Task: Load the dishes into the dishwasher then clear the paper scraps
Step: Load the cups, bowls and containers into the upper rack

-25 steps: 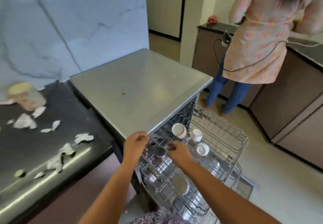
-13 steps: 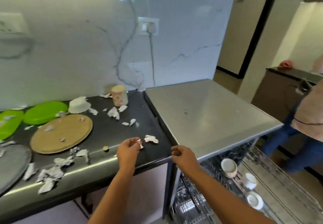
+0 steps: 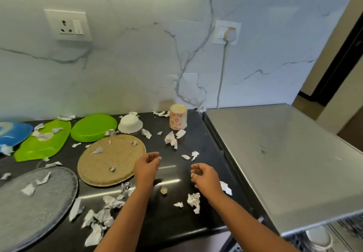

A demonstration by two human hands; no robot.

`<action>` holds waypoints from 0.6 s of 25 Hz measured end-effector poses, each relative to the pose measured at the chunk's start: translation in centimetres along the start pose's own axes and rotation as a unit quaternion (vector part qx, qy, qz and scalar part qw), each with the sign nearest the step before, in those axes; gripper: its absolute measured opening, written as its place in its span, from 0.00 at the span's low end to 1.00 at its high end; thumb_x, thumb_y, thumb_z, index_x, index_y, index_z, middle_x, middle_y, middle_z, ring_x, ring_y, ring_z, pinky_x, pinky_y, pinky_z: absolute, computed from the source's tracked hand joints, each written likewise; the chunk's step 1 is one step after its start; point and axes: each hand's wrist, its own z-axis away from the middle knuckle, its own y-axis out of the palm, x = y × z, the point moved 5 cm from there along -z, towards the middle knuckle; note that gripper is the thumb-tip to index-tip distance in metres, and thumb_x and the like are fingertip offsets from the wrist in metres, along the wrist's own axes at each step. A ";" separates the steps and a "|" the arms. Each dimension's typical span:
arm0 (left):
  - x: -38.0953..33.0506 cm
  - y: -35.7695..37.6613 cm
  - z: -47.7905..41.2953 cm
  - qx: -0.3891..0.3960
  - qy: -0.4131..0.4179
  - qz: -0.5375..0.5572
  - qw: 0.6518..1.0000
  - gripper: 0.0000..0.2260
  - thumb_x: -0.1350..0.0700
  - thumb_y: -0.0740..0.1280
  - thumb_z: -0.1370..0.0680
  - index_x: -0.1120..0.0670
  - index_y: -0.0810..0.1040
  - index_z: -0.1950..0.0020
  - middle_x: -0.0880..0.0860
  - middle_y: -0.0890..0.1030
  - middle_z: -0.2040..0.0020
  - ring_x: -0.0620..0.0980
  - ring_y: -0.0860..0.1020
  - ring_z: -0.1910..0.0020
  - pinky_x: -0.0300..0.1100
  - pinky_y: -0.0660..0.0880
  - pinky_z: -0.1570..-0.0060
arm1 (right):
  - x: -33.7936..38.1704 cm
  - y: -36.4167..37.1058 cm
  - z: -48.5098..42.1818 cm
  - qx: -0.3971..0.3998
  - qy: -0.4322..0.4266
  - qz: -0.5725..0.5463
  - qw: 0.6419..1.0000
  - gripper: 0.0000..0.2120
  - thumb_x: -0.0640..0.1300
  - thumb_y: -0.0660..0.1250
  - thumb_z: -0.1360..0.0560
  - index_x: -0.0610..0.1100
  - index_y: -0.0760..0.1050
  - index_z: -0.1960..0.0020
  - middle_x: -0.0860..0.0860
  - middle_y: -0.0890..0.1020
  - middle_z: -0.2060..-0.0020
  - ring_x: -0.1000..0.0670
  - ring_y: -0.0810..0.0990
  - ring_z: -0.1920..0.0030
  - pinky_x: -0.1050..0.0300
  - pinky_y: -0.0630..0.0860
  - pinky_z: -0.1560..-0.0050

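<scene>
My left hand (image 3: 146, 166) and my right hand (image 3: 204, 176) hover empty over the black counter (image 3: 172, 218), fingers loosely curled and apart. Several dishes lie on the counter: a tan woven plate (image 3: 110, 159), two green plates (image 3: 94, 127) (image 3: 44, 142), a blue plate (image 3: 13, 133), a clear glass plate (image 3: 33, 200), an upturned white bowl (image 3: 129, 124) and a flowered cup (image 3: 178, 116). Torn paper scraps (image 3: 193, 200) are scattered among them and on the plates. The dishwasher's steel top (image 3: 284, 163) is at the right, with a cup in its rack (image 3: 319, 238) below.
A marble wall with two sockets (image 3: 67, 24) (image 3: 226, 32) backs the counter; a cord runs down from the right one. A small crumb-like lump (image 3: 163, 190) lies between my hands. A doorway (image 3: 337, 71) opens at the far right.
The view has swung left from the dishwasher rack to the counter. Both hands left the rack and dishwasher edge and now hover over the counter among the scraps.
</scene>
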 end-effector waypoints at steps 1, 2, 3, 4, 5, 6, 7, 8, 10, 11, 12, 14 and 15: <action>-0.1 -0.1 -1.4 0.005 0.004 -0.005 1.000 0.06 0.62 0.70 0.27 0.52 0.81 0.54 0.55 0.83 0.58 0.55 0.81 0.56 0.53 0.78 0.48 | 0.5 0.8 -1.1 0.001 0.000 0.000 1.000 0.12 0.35 0.64 0.27 0.46 0.76 0.45 0.51 0.80 0.55 0.49 0.81 0.52 0.50 0.79 0.48; -0.2 -0.1 -2.6 0.011 0.007 -0.011 1.000 0.06 0.62 0.70 0.28 0.50 0.80 0.55 0.55 0.83 0.57 0.55 0.82 0.55 0.54 0.78 0.48 | 0.9 1.5 -2.1 0.000 0.000 -0.003 1.000 0.12 0.36 0.64 0.27 0.46 0.76 0.45 0.52 0.80 0.55 0.50 0.81 0.52 0.50 0.79 0.49; -0.3 0.0 -3.7 0.019 0.012 -0.013 1.000 0.07 0.61 0.71 0.28 0.49 0.80 0.55 0.55 0.83 0.57 0.55 0.82 0.55 0.54 0.78 0.48 | 1.3 2.1 -3.0 -0.005 0.002 -0.006 1.000 0.12 0.36 0.64 0.27 0.46 0.76 0.45 0.52 0.80 0.55 0.50 0.81 0.53 0.50 0.80 0.49; -0.4 0.0 -4.7 0.026 0.015 -0.018 0.999 0.07 0.61 0.71 0.28 0.49 0.80 0.55 0.54 0.83 0.57 0.54 0.82 0.54 0.54 0.78 0.48 | 1.5 2.7 -4.0 -0.012 0.005 -0.012 1.000 0.12 0.36 0.64 0.26 0.45 0.76 0.44 0.51 0.80 0.55 0.51 0.81 0.53 0.50 0.80 0.50; -0.5 0.1 -5.4 0.031 0.017 -0.020 0.999 0.07 0.61 0.71 0.28 0.49 0.80 0.54 0.53 0.83 0.56 0.53 0.82 0.54 0.52 0.79 0.48 | 1.8 3.3 -4.8 -0.019 0.009 -0.020 1.000 0.13 0.36 0.64 0.26 0.45 0.76 0.43 0.51 0.80 0.54 0.51 0.81 0.53 0.51 0.80 0.51; -0.6 0.2 -6.1 0.037 0.018 -0.021 0.999 0.07 0.60 0.71 0.28 0.50 0.80 0.53 0.53 0.83 0.56 0.52 0.82 0.54 0.50 0.79 0.51 | 2.0 3.8 -5.6 -0.025 0.014 -0.030 0.999 0.13 0.36 0.63 0.25 0.44 0.76 0.43 0.51 0.80 0.54 0.51 0.81 0.53 0.54 0.81 0.53; -0.7 0.3 -6.7 0.044 0.015 -0.016 0.999 0.07 0.60 0.71 0.28 0.50 0.80 0.52 0.53 0.83 0.56 0.52 0.81 0.54 0.46 0.79 0.54 | 2.2 4.3 -6.3 -0.032 0.018 -0.040 0.999 0.12 0.36 0.63 0.25 0.44 0.75 0.42 0.50 0.80 0.54 0.51 0.81 0.54 0.58 0.81 0.57; -0.7 0.4 -7.2 0.051 0.009 -0.004 0.999 0.08 0.60 0.71 0.28 0.50 0.80 0.52 0.53 0.83 0.56 0.51 0.81 0.54 0.43 0.79 0.58 | 2.4 4.6 -6.8 -0.039 0.022 -0.049 0.998 0.12 0.37 0.64 0.25 0.45 0.75 0.42 0.50 0.80 0.55 0.51 0.81 0.55 0.60 0.80 0.59; -0.6 0.9 -8.3 0.055 0.000 0.025 0.998 0.08 0.60 0.72 0.28 0.49 0.80 0.53 0.53 0.83 0.56 0.51 0.81 0.54 0.40 0.77 0.62 | 2.6 4.7 -7.9 -0.052 0.028 -0.064 0.996 0.12 0.38 0.64 0.24 0.45 0.74 0.42 0.50 0.80 0.55 0.51 0.81 0.56 0.60 0.80 0.60; -0.7 1.3 -8.9 0.054 -0.003 0.035 0.998 0.08 0.61 0.72 0.28 0.50 0.80 0.52 0.53 0.83 0.56 0.51 0.81 0.54 0.40 0.76 0.63 | 2.8 4.5 -8.6 -0.060 0.031 -0.067 0.995 0.12 0.38 0.65 0.24 0.45 0.74 0.42 0.50 0.80 0.56 0.51 0.82 0.57 0.59 0.81 0.60; -0.9 1.8 -9.5 0.056 -0.004 0.041 0.998 0.08 0.61 0.72 0.28 0.51 0.80 0.51 0.53 0.83 0.55 0.51 0.81 0.54 0.40 0.76 0.62 | 2.9 4.2 -9.4 -0.070 0.034 -0.070 0.995 0.12 0.38 0.65 0.24 0.45 0.74 0.41 0.50 0.80 0.57 0.51 0.82 0.58 0.58 0.81 0.60; -1.6 3.2 -10.6 0.068 0.006 0.047 0.997 0.11 0.61 0.73 0.29 0.53 0.80 0.48 0.54 0.83 0.53 0.51 0.81 0.52 0.42 0.78 0.58 | 3.2 3.3 -11.1 -0.088 0.037 -0.075 0.993 0.13 0.39 0.66 0.25 0.45 0.74 0.40 0.50 0.80 0.57 0.50 0.82 0.59 0.56 0.81 0.59; -2.1 3.9 -11.2 0.073 0.014 0.042 0.996 0.13 0.60 0.73 0.29 0.53 0.79 0.46 0.53 0.82 0.51 0.50 0.80 0.51 0.44 0.78 0.55 | 3.4 2.9 -12.0 -0.092 0.037 -0.078 0.992 0.14 0.39 0.66 0.25 0.44 0.73 0.39 0.50 0.80 0.56 0.50 0.82 0.59 0.56 0.81 0.59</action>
